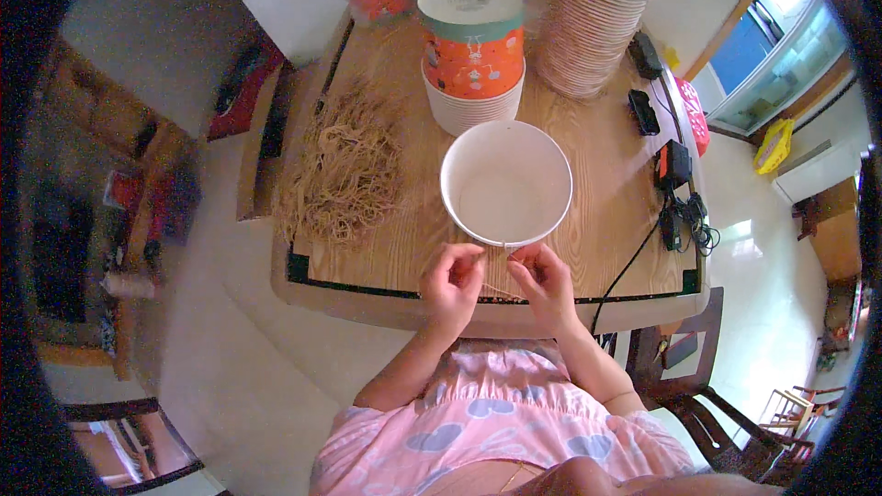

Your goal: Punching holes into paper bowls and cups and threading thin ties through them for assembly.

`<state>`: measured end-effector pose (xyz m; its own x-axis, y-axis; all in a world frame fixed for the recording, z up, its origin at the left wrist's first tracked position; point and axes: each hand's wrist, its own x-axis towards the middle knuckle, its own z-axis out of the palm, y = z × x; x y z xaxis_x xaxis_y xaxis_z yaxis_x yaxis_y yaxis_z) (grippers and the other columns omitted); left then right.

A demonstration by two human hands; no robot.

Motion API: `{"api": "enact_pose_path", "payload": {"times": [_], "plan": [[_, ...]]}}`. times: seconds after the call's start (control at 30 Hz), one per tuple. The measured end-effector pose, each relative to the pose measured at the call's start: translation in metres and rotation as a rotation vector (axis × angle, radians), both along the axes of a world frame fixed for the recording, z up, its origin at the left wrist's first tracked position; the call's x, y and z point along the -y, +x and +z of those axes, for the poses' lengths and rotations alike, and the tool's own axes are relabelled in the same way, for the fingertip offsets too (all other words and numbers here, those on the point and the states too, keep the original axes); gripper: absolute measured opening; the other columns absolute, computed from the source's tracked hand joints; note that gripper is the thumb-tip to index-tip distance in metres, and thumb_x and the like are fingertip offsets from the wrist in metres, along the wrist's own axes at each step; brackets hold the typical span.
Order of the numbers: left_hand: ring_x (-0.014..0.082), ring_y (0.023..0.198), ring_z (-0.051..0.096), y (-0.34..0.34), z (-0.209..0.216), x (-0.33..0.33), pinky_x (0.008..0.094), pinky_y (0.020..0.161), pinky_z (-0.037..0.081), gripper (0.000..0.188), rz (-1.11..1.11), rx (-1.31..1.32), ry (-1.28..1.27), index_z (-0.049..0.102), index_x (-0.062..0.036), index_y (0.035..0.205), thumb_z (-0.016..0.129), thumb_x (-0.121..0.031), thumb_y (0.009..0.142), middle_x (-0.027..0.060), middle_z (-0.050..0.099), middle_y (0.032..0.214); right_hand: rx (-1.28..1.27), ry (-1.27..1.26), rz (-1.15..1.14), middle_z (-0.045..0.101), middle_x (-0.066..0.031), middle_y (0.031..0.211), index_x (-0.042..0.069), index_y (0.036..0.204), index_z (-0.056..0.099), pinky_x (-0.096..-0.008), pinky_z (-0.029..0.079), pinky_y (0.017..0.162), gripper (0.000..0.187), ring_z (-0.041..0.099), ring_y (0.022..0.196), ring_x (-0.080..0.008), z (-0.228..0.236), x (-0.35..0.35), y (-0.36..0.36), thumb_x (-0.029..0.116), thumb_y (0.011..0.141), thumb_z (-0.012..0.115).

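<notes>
A white paper bucket (505, 179) stands open side up near the table's front edge, its inside bare. A thin pale cord (499, 290) shows between my hands, and a short bit of it sits at the bucket's near rim. My left hand (452, 280) is closed in a pinch just below the rim, left of the cord. My right hand (544, 281) pinches close to the rim on the other side. The fingertips hide most of what they grip. Left of the bucket lies a loose heap of tan cords (347, 170).
Behind the bucket, an orange and green paper bucket (474, 53) sits upside down on nested ones. A tall bucket stack (599, 23) rises at the back right. Black adapters and cables (675, 165) lie along the right edge. A dark wooden chair (684, 358) stands right of me.
</notes>
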<state>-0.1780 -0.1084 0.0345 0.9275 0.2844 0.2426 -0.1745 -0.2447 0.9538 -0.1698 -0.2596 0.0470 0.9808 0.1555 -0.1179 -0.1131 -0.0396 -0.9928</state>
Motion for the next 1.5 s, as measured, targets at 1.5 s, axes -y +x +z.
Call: {"api": "enact_pose_path", "payload": {"times": [1.5], "plan": [[0.0273,0.077,0.059,0.033,0.074,0.024,0.0380,0.068,0.049,0.029,-0.488,0.088,0.954,0.059,-0.0028,0.103,0.061,0.000,0.075,0.0113,0.059,0.084,0.280,-0.036,-0.125,0.055,-0.0041,0.070,0.002,0.093,0.057,-0.0248,0.042,0.055,0.008,0.047,0.059,-0.0098,-0.007,0.009,-0.001,0.005,0.085,0.058]]}}
